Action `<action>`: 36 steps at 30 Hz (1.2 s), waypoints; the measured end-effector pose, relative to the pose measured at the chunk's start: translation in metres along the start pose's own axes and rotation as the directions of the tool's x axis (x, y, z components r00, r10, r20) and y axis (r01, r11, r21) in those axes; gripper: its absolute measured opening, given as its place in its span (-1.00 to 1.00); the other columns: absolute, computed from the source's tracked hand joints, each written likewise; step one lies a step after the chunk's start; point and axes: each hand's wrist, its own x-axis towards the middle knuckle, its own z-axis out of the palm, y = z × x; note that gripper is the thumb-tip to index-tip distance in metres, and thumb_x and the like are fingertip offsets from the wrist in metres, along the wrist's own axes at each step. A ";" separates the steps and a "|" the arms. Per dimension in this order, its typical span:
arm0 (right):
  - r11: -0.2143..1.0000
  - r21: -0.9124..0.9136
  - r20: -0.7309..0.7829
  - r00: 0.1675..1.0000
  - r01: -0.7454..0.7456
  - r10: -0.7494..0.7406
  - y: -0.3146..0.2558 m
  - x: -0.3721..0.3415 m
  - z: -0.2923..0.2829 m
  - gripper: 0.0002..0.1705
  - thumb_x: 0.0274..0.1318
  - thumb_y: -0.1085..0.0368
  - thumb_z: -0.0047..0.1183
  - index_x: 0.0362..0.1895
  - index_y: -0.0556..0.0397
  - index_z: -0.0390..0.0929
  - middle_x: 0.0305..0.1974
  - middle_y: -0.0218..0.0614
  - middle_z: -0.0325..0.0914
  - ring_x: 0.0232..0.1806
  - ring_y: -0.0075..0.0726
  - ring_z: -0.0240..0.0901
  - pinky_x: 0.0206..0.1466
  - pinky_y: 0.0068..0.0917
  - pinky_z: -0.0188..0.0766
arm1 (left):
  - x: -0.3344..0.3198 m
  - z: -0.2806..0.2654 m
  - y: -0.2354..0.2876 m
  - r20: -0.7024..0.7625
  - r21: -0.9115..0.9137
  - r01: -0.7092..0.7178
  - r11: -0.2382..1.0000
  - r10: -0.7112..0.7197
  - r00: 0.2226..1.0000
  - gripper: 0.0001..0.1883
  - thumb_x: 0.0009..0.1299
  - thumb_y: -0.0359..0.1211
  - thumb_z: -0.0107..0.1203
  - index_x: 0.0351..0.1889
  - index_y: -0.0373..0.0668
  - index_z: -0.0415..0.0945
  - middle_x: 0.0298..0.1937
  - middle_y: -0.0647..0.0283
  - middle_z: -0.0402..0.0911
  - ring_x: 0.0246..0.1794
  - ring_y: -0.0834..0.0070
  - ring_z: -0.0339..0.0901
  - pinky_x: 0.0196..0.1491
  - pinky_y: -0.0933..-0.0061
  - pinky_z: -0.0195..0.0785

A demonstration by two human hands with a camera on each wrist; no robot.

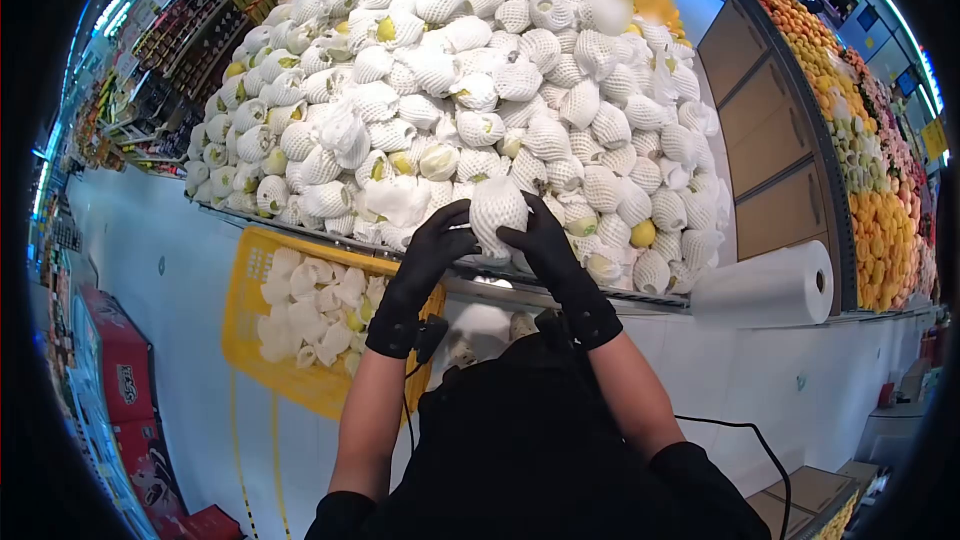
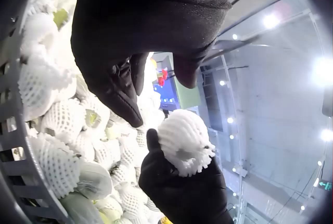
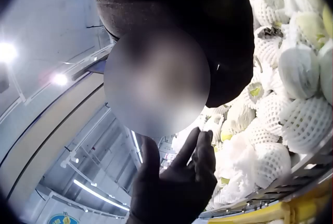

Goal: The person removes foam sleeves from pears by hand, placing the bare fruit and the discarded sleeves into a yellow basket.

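Note:
A fruit in a white foam net sleeve (image 1: 498, 212) is held over the front edge of the fruit heap. My right hand (image 1: 552, 248), in a black glove, grips it; the left wrist view shows that hand's thumb along the side of the sleeved fruit (image 2: 184, 139). The left hand (image 1: 432, 252), also gloved, is beside the fruit on its left. Its fingers are loosely bent and apart, with a gap to the fruit in the left wrist view. From the right wrist, the left hand (image 3: 174, 185) appears with fingers spread; a blurred round patch hides the fruit there.
Foam-sleeved fruits (image 1: 400, 90) are heaped on the stand. Below its left front edge is a yellow crate (image 1: 240, 310) holding white foam sleeves. A large plastic bag roll (image 1: 755, 285) lies at the right front corner. A cable (image 1: 745, 426) runs at my right.

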 end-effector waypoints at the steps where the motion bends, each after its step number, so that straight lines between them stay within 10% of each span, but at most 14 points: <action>1: 0.998 -0.032 -0.001 0.999 0.044 -0.044 -0.007 -0.005 0.002 -0.22 -0.08 0.41 0.24 0.27 0.14 0.18 0.14 -0.17 0.34 0.18 -0.32 0.30 0.17 -0.37 0.35 | 0.004 0.010 0.002 0.047 0.051 -0.053 0.997 0.051 0.998 -0.47 0.26 -0.43 0.21 0.20 -0.27 0.33 -0.02 0.17 0.54 -0.07 0.51 0.52 -0.05 0.48 0.46; 8: 0.951 -0.142 0.069 0.961 0.275 -0.267 -0.027 -0.020 -0.004 -0.17 -0.21 0.49 0.27 0.25 0.09 0.22 0.16 -0.22 0.31 0.23 -0.31 0.26 0.27 -0.32 0.27 | 0.014 0.035 0.001 0.039 0.295 -0.360 0.885 0.366 0.930 -0.29 0.03 -0.51 0.39 0.18 -0.24 0.32 0.10 0.17 0.46 0.11 0.41 0.43 0.17 0.38 0.33; 17: 0.918 -0.241 0.119 0.949 0.314 -0.293 -0.031 -0.022 -0.008 -0.18 -0.12 0.44 0.26 0.29 0.03 0.19 0.19 -0.24 0.30 0.22 -0.29 0.28 0.26 -0.31 0.28 | 0.012 0.039 0.005 0.048 0.260 -0.428 0.865 0.431 0.901 -0.29 0.01 -0.56 0.38 0.17 -0.26 0.31 0.11 0.17 0.45 0.13 0.38 0.42 0.20 0.33 0.31; 36: 0.984 -0.164 -0.015 0.997 0.066 -0.069 -0.012 -0.017 -0.003 -0.36 0.09 0.30 0.17 0.25 0.07 0.25 0.09 -0.12 0.36 -0.05 -0.38 0.42 -0.02 -0.44 0.43 | -0.001 0.025 0.007 -0.037 -0.001 -0.066 0.998 0.066 0.997 -0.37 0.26 -0.52 0.17 0.27 -0.16 0.14 0.01 0.05 0.50 -0.15 0.48 0.54 -0.09 0.50 0.45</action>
